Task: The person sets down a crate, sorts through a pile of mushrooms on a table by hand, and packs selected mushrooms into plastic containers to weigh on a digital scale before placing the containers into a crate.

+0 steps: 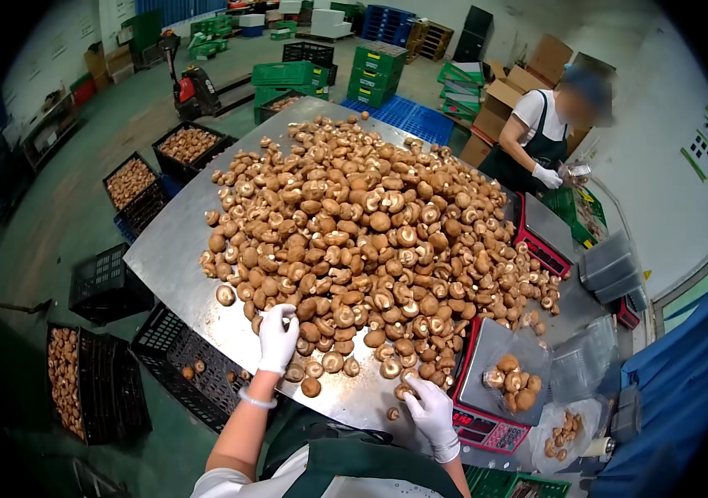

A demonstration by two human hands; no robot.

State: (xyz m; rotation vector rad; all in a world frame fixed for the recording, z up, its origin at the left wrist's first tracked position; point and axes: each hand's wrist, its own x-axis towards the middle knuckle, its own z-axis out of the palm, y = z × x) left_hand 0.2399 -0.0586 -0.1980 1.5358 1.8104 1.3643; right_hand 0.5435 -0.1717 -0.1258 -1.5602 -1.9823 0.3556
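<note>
A large heap of brown shiitake mushrooms (354, 224) covers much of the metal table (173, 264). My left hand (276, 342), in a white glove, is at the heap's near left edge. Its fingers are curled, and what they hold, if anything, is hidden. Farther right, my right hand (434, 419), also gloved, has thumb and fingers closed on a mushroom (404, 391) at the near edge. Loose mushrooms lie between my hands, among them one cap (311, 387). Beside my right hand, a red digital scale (480, 430) carries a clear tray of mushrooms (513, 382).
Black crates (196, 378) with some mushrooms stand on the floor at left. A second scale (546, 236) and stacked clear trays (610, 264) are at right. A bag of mushrooms (566, 436) lies near right. A co-worker (537, 137) holds a clear pack. A pallet jack (195, 87) stands behind.
</note>
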